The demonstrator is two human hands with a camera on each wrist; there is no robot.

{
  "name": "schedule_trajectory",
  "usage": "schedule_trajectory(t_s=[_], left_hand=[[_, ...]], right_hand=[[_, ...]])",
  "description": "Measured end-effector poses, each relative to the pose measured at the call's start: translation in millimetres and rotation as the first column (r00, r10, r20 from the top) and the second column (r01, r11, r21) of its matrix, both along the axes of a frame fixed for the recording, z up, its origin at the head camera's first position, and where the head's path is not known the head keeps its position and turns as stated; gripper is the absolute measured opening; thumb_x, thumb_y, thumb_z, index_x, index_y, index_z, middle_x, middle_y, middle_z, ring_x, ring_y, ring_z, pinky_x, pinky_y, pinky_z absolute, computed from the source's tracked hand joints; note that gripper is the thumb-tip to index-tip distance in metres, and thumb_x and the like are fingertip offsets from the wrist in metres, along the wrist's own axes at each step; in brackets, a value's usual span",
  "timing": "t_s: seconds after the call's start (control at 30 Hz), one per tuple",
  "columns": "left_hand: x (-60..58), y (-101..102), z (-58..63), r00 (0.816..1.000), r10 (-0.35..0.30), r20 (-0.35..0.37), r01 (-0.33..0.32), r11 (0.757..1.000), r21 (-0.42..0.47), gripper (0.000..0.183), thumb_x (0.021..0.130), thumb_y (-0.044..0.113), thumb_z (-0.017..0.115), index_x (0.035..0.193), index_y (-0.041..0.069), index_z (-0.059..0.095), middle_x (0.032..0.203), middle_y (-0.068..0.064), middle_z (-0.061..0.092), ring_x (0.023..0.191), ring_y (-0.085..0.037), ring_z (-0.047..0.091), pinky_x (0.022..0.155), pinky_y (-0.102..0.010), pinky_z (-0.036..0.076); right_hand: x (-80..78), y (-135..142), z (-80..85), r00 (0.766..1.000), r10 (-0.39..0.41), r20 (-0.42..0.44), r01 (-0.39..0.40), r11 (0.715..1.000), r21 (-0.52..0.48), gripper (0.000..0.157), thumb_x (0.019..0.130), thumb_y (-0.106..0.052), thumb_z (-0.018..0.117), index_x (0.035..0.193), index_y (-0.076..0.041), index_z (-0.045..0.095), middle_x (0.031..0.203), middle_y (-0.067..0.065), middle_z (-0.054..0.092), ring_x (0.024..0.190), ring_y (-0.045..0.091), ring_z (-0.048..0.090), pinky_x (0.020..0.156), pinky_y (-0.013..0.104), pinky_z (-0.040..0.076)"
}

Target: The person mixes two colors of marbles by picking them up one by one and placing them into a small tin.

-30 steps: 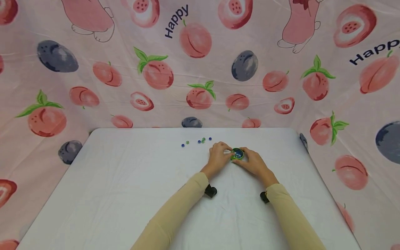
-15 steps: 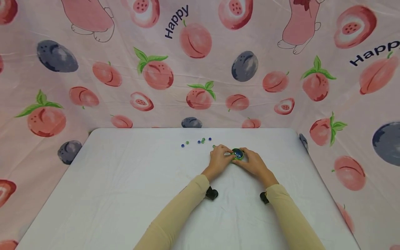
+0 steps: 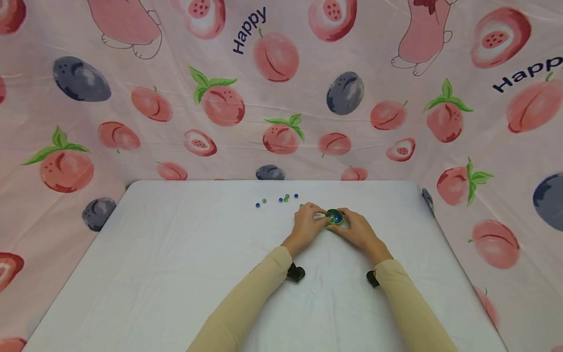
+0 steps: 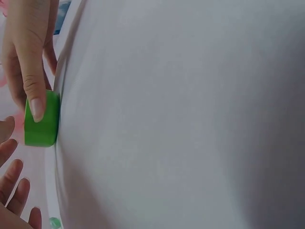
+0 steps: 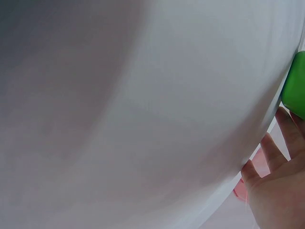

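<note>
A small round green bowl (image 4: pixel 45 131) stands on the white table, with blue and green marbles (image 3: pixel 335 216) inside. My right hand (image 3: pixel 358 230) holds it from the right side; in the left wrist view the right thumb (image 4: pixel 35 105) lies on its wall. My left hand (image 3: pixel 308 226) is at the bowl's left rim. In the left wrist view its fingers (image 4: pixel 9 181) are spread beside the bowl, with nothing seen between them. A green marble (image 4: pixel 55 223) lies close to the left hand, partly hidden by it in the head view.
Several loose blue and green marbles, among them a blue marble (image 3: pixel 257 205) and a green marble (image 3: pixel 264 201), lie toward the back of the white table (image 3: pixel 176 254). A fruit-print cloth (image 3: pixel 237 146) hangs behind the table and along both sides.
My left fingertips were over the bowl's rim and have drawn slightly back from it. A green marble behind the left hand has come into view. The right hand stays on the bowl.
</note>
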State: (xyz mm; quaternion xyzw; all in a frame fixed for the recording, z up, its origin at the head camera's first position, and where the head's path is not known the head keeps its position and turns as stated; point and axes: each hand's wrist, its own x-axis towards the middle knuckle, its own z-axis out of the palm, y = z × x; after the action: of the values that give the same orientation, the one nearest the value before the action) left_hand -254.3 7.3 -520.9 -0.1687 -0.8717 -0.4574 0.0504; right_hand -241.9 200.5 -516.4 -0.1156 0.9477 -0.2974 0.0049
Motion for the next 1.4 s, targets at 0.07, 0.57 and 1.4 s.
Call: schedule_trajectory(t_s=[0.07, 0.57, 1.4], left_hand=[[0.6, -3.2, 2.0, 1.000, -0.003, -0.002, 0.003, 1.000, 0.005, 0.024, 0.096, 0.021, 0.080, 0.114, 0.004, 0.080, 0.121, -0.014, 0.067, 0.119, -0.032, 0.060, 0.106, -0.056, 0.041], [-10.0, -46.6, 14.1, 0.995, 0.041, -0.095, -0.039, 0.999, 0.025, 0.028, 0.095, 0.017, 0.080, 0.117, 0.000, 0.078, 0.120, -0.017, 0.067, 0.117, -0.036, 0.060, 0.102, -0.059, 0.042], [-27.3, -122.9, 11.6, 0.964, 0.261, -0.050, -0.262, 0.965, -0.008, 0.031, 0.094, 0.015, 0.080, 0.119, -0.003, 0.077, 0.124, -0.022, 0.067, 0.122, -0.043, 0.058, 0.107, -0.062, 0.039]], right_hand=[[-0.1, 0.2, -0.1, 1.000, 0.000, -0.001, 0.000, 1.000, 0.001, 0.064, 0.097, -0.036, 0.078, 0.144, 0.002, 0.056, 0.138, 0.024, 0.066, 0.129, 0.043, 0.061, 0.110, 0.060, 0.047], [0.2, -0.3, 0.2, 1.000, -0.011, 0.013, 0.011, 1.000, -0.005, 0.067, 0.096, -0.039, 0.079, 0.146, 0.001, 0.056, 0.141, 0.023, 0.065, 0.133, 0.042, 0.059, 0.114, 0.059, 0.044], [0.2, 0.1, -0.6, 1.000, -0.017, 0.023, 0.017, 1.000, -0.005, 0.068, 0.096, -0.038, 0.079, 0.146, 0.001, 0.055, 0.143, 0.023, 0.063, 0.137, 0.042, 0.056, 0.117, 0.058, 0.042]])
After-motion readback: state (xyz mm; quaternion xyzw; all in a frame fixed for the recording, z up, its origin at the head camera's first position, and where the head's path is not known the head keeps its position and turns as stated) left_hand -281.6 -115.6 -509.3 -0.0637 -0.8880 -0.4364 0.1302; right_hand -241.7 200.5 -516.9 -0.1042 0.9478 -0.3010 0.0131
